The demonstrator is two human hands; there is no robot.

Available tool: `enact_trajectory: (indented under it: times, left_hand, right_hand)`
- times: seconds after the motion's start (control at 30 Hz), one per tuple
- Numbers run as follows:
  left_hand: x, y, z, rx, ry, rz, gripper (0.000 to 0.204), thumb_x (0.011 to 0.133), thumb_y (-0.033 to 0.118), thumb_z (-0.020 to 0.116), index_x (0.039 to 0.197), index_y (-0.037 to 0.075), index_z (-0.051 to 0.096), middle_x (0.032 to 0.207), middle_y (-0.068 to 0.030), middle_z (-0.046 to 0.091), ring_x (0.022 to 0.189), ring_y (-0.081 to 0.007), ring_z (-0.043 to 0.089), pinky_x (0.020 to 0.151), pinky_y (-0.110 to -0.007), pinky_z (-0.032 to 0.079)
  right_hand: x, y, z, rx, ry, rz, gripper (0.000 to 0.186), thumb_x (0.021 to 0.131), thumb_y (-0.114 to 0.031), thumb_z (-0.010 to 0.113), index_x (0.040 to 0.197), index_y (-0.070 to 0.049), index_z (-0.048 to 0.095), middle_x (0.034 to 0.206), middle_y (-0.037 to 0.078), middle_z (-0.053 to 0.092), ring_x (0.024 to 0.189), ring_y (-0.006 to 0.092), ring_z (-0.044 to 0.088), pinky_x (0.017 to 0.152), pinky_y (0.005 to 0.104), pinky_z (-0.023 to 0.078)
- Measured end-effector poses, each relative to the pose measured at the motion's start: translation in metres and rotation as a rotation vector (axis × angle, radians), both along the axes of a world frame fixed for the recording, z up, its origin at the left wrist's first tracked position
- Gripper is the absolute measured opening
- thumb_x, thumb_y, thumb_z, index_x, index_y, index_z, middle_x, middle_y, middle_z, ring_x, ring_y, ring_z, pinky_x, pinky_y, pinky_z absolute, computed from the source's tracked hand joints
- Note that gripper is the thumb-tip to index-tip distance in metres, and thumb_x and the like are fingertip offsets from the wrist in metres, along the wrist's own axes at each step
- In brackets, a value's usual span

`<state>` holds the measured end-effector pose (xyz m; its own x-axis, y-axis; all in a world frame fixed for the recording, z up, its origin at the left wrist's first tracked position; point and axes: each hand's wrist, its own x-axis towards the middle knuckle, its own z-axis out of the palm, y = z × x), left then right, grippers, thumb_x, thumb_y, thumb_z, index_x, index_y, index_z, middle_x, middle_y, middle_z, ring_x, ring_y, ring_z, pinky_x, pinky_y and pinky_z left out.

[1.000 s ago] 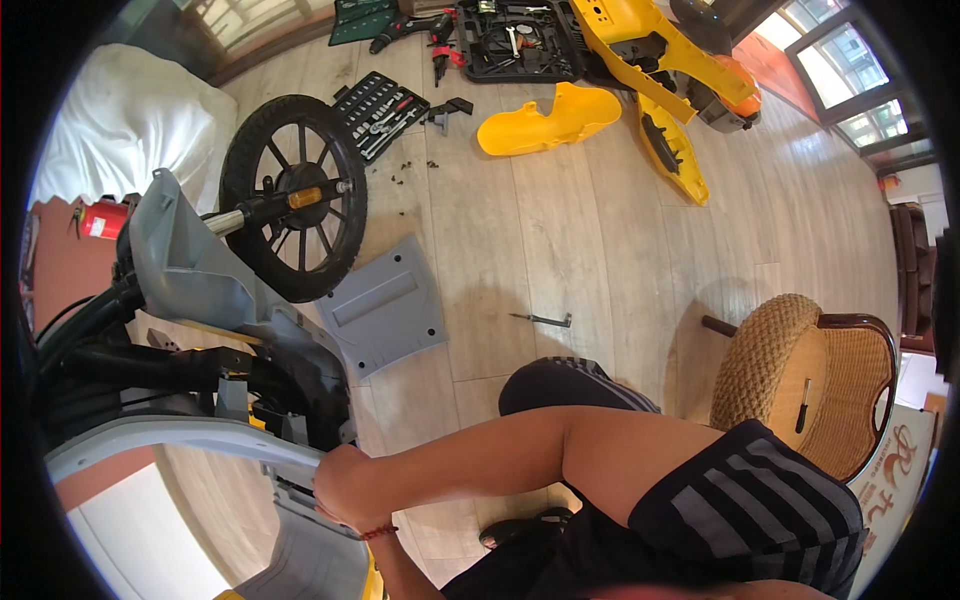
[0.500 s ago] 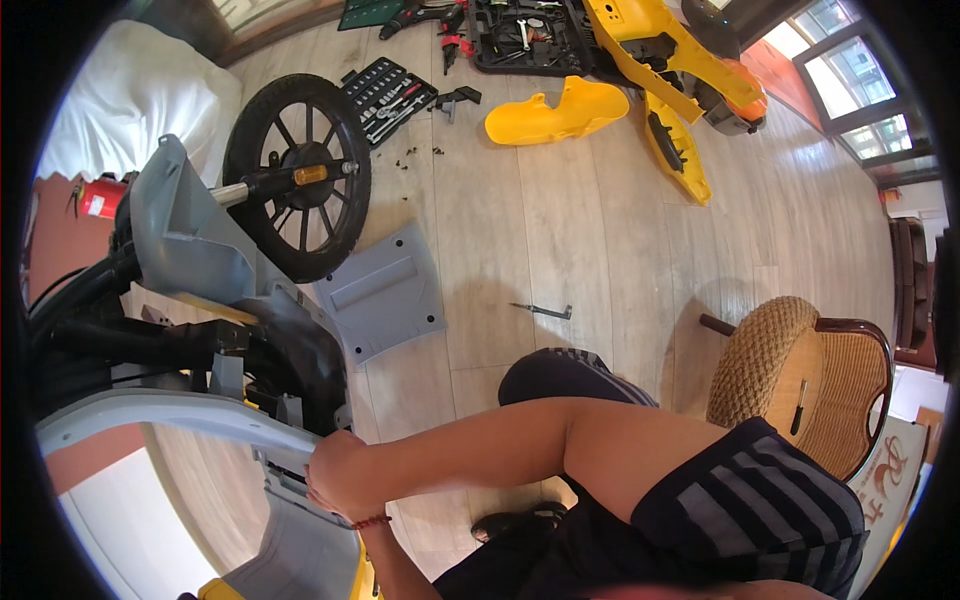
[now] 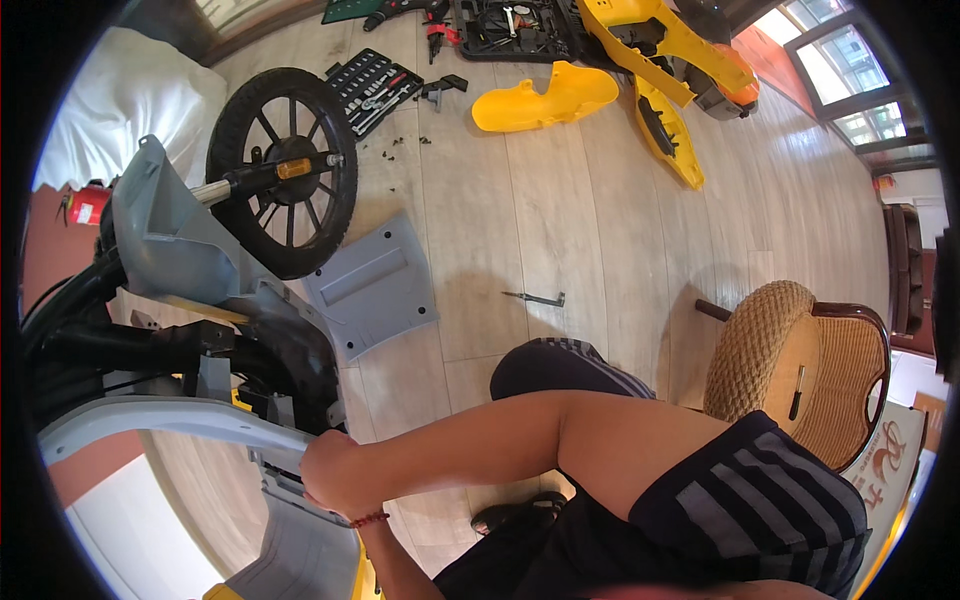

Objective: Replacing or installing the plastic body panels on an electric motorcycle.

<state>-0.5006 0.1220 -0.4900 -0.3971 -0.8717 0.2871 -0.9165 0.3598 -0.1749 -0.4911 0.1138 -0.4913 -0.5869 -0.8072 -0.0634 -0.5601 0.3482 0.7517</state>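
A partly stripped scooter stands at my left, its long grey plastic side panel (image 3: 180, 414) curving toward me. My right hand (image 3: 335, 468) is closed at the near end of this panel, fingers curled over the edge and mostly hidden. Just below it, my left hand (image 3: 352, 508), with a red bead bracelet at the wrist, reaches to the same spot. Its fingers are hidden behind the right hand. Under both hands a grey lower body panel (image 3: 310, 535) joins the frame. The black front wheel (image 3: 285, 170) is beyond the bare black frame (image 3: 150, 345).
On the floor lie a grey cover plate (image 3: 375, 285), a slim dark tool (image 3: 535, 298), a socket set (image 3: 372, 92), small screws (image 3: 394, 155) and yellow body panels (image 3: 545, 100). A wicker stool (image 3: 765, 350) at my right carries a screwdriver (image 3: 798, 392).
The whole view has shifted slightly, so floor objects sit a little higher and further left. Both hands stay at the same place on the panel.
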Motion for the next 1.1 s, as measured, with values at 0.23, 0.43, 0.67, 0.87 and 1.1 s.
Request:
enact_trajectory:
  times: [0.23, 0.43, 0.67, 0.87, 1.1]
  left_hand:
    - [-0.003, 0.0, -0.002, 0.008, 0.007, -0.013, 0.06, 0.076, 0.036, 0.059, 0.126, 0.006, 0.045, 0.129, -0.0185, 0.041, 0.119, -0.035, 0.039, 0.102, -0.051, 0.025]
    - [-0.003, 0.004, -0.002, 0.023, 0.009, -0.012, 0.059, 0.076, 0.035, 0.058, 0.126, 0.006, 0.046, 0.129, -0.0184, 0.042, 0.119, -0.0348, 0.04, 0.101, -0.051, 0.026]
    - [-0.01, 0.007, -0.003, 0.037, 0.022, -0.003, 0.058, 0.076, 0.035, 0.058, 0.125, 0.006, 0.046, 0.128, -0.0182, 0.042, 0.118, -0.0345, 0.04, 0.101, -0.051, 0.026]
    - [-0.009, 0.006, 0.001, 0.041, 0.01, -0.001, 0.058, 0.077, 0.034, 0.058, 0.125, 0.005, 0.046, 0.128, -0.0181, 0.043, 0.118, -0.0343, 0.041, 0.101, -0.05, 0.026]
    - [-0.008, 0.006, 0.003, 0.042, 0.005, -0.012, 0.057, 0.077, 0.034, 0.058, 0.125, 0.005, 0.047, 0.128, -0.018, 0.043, 0.118, -0.0341, 0.041, 0.101, -0.05, 0.027]
  right_hand:
    - [-0.048, 0.007, 0.038, -0.476, -1.127, -0.203, 0.037, 0.087, -0.022, 0.052, 0.124, -0.02, 0.048, 0.122, 0.004, 0.051, 0.122, 0.0162, 0.041, 0.099, 0.0335, 0.036]
    - [-0.019, -0.004, -0.005, -0.405, -1.026, 0.409, 0.024, 0.083, -0.024, 0.055, 0.104, -0.014, 0.061, 0.102, 0.006, 0.059, 0.104, 0.0194, 0.052, 0.091, 0.039, 0.042]
    - [0.03, 0.006, -0.053, -0.108, -0.026, 0.168, 0.04, 0.088, -0.045, 0.042, 0.118, -0.021, 0.052, 0.126, 0.001, 0.044, 0.124, 0.019, 0.033, 0.101, 0.0431, 0.026]
    - [0.032, -0.005, -0.044, -0.183, -0.319, 0.048, 0.038, 0.091, -0.043, 0.037, 0.125, -0.028, 0.042, 0.133, -0.004, 0.033, 0.126, 0.017, 0.023, 0.101, 0.043, 0.021]
    - [-0.003, -0.015, -0.028, -0.309, -1.264, 0.478, 0.024, 0.081, -0.021, 0.059, 0.1, -0.007, 0.066, 0.094, 0.008, 0.065, 0.085, 0.0232, 0.063, 0.068, 0.0362, 0.052]
